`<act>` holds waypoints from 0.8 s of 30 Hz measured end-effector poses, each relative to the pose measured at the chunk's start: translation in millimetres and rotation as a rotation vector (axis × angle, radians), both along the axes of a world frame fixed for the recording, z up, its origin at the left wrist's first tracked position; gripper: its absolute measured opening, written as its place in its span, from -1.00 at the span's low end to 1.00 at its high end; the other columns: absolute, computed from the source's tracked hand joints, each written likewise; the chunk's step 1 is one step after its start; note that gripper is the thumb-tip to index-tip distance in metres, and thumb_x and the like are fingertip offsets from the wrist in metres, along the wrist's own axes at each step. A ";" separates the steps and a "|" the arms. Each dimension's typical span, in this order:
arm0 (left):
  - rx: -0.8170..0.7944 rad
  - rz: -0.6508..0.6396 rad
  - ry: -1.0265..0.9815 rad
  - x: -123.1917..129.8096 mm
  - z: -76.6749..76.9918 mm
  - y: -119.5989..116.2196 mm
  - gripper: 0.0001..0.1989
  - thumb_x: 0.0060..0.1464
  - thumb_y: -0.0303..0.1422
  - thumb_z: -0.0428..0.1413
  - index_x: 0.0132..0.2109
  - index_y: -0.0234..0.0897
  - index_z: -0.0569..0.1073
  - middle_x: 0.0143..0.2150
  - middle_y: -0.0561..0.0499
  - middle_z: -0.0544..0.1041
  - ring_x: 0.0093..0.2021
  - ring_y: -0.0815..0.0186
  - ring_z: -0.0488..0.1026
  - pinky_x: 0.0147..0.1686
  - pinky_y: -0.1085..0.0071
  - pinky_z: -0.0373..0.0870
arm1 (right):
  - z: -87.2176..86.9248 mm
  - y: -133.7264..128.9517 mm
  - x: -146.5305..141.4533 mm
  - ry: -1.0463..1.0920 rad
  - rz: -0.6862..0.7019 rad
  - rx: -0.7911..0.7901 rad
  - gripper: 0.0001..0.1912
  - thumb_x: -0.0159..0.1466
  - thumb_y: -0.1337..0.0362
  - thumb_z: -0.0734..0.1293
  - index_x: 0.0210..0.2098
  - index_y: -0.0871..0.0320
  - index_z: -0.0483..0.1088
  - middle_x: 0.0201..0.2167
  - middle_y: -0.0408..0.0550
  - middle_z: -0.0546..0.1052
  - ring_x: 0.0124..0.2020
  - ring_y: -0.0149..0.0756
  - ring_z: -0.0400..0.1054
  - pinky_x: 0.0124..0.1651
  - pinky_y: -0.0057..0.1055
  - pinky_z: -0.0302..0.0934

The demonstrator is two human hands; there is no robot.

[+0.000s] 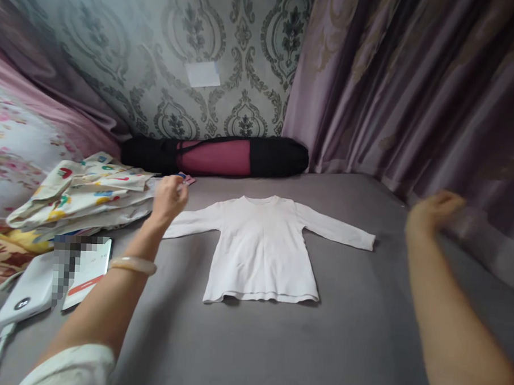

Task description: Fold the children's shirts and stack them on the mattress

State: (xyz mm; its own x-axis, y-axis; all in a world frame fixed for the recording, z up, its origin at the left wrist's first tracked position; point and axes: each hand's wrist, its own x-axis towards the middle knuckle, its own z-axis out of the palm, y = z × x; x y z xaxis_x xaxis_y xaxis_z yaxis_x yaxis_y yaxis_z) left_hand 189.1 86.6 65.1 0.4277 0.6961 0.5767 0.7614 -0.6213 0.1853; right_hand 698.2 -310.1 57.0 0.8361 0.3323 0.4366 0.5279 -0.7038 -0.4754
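Note:
A white long-sleeved shirt (263,249) lies flat on the grey sheet (259,346), its neckline away from me and both sleeves spread sideways. My left hand (170,198) is raised near the end of the left sleeve, fingers curled in, with nothing visible in them. Behind that wrist, part of the sleeve's cuff is hidden. Off to the right of the other sleeve, my right hand (437,210) hangs in the air, apart from the shirt. Motion blurs its fingers.
A black and dark-pink long bag (216,155) lies along the patterned wall. At left are folded patterned clothes (86,193), a floral pillow (20,142), a white power bank (29,290) with a cable, and a tablet-like screen (87,276). Purple curtains (393,90) hang at right.

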 end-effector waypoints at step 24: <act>-0.472 -0.299 0.305 148.5 -77.9 6.3 -0.69 0.24 -0.29 -0.06 -0.06 -0.29 0.52 -0.06 -0.17 0.53 0.02 0.14 0.42 0.01 0.28 0.30 | -73.8 235.3 -160.4 0.013 0.638 -0.476 -0.67 0.43 0.21 0.08 -0.02 0.19 0.39 0.01 0.17 0.39 0.04 -0.04 0.24 0.09 -0.17 0.10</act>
